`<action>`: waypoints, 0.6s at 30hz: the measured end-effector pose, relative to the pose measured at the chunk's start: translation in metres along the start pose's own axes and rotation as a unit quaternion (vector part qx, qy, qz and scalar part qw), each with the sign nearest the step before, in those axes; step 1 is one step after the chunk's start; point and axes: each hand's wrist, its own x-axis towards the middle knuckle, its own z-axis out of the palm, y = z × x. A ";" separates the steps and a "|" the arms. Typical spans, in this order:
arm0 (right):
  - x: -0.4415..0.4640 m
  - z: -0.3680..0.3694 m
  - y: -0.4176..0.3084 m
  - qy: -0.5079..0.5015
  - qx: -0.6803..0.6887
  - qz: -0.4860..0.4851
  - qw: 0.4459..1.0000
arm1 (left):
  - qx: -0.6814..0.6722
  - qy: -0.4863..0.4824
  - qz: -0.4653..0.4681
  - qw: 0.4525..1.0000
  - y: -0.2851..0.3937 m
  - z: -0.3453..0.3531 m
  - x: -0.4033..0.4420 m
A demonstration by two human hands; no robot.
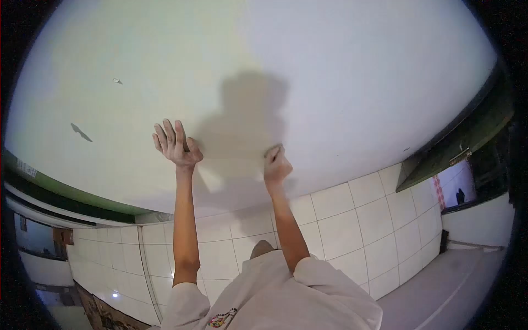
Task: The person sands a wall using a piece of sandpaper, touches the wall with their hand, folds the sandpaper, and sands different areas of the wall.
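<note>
A pale wall [357, 82] with a yellowish-green tint on its left side fills the upper view. My left hand [179, 147] is raised at the wall with its fingers apart and nothing in it. Whether the palm presses on the surface I cannot tell. To its right, my right hand [277, 166] is closed, fingertips at the wall. Anything inside its fingers is hidden. A broad shadow of my head and arms falls between and above both hands.
A small white fixture [116, 81] sticks out of the wall at upper left, with a dark shadow-like mark below it. White floor tiles [341, 220] lie beneath me. A dark green door [456, 157] stands at right, and a green frame [71, 190] runs at left.
</note>
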 end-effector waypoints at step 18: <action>0.040 0.011 -0.067 0.121 0.092 -0.146 0.977 | -0.005 0.007 -0.002 1.000 0.002 0.000 0.004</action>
